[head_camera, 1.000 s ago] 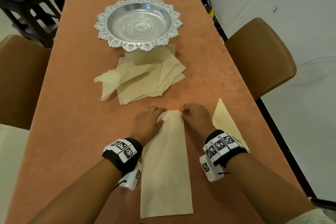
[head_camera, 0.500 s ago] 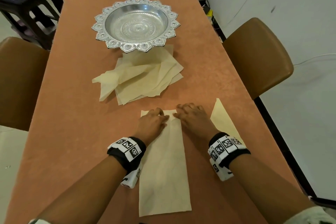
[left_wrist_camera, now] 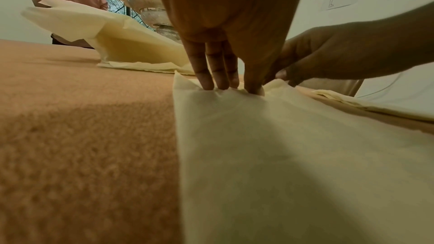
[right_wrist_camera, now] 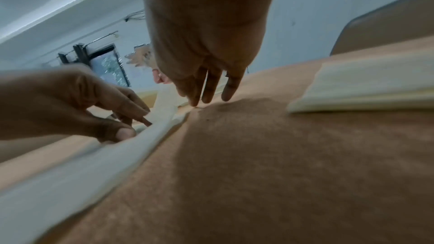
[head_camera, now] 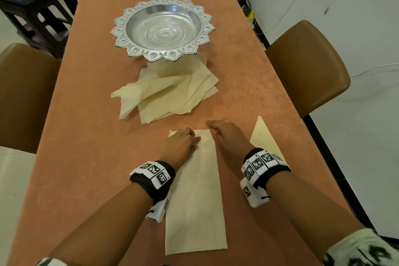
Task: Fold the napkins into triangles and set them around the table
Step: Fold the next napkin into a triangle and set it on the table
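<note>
A long cream napkin (head_camera: pixel 194 201), folded into a narrow rectangle, lies lengthwise on the orange table (head_camera: pixel 97 157) in front of me. My left hand (head_camera: pixel 187 139) presses its far end with straight fingertips (left_wrist_camera: pixel 217 81), and the paper wrinkles under them. My right hand (head_camera: pixel 222 131) lies flat beside the napkin's far right corner. Its straight fingers (right_wrist_camera: pixel 206 92) touch the table right at that corner. Neither hand holds anything. A napkin folded into a triangle (head_camera: pixel 262 136) lies at the table's right edge, just beyond my right wrist.
A loose pile of unfolded cream napkins (head_camera: pixel 172 97) lies mid-table, partly under an ornate silver tray (head_camera: pixel 121 34) behind it. Brown chairs stand at the right side (head_camera: pixel 306 67) and the left side (head_camera: pixel 23 93). A dark stool (head_camera: pixel 32 6) stands at the far left.
My right hand has let go of the napkin's far right corner and flattened beside it. My left hand has slid from the far left corner toward the middle of the far end.
</note>
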Motion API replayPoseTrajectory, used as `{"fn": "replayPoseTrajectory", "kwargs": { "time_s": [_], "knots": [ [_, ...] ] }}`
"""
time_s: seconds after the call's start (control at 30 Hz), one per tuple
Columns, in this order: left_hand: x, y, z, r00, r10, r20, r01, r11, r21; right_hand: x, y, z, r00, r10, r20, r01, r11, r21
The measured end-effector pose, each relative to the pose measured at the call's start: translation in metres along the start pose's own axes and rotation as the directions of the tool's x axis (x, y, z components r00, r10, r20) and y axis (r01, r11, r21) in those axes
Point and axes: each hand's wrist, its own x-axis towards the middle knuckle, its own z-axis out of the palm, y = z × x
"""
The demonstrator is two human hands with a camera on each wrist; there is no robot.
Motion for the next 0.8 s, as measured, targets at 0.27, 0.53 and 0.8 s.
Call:
{"fn": "replayPoseTrajectory", "kwargs": {
  "time_s": [0.27,0.53,0.8],
  "knots": [
    [0.000,0.000,0.004,0.999,-0.017,-0.038,0.015,0.999,-0.053,0.029,-0.012,-0.006,0.936,0.299,0.187,-0.342,0.900,0.272],
    [0.001,0.000,0.008,0.993,-0.081,-0.086,0.070,0.989,-0.129,0.041,-0.008,-0.022,0.881,0.325,0.343,-0.352,0.936,0.018],
    [-0.003,0.001,0.010,0.989,-0.093,-0.112,0.079,0.990,-0.120,0.032,-0.003,-0.021,0.914,0.356,0.195,-0.397,0.884,0.246]
  ]
}}
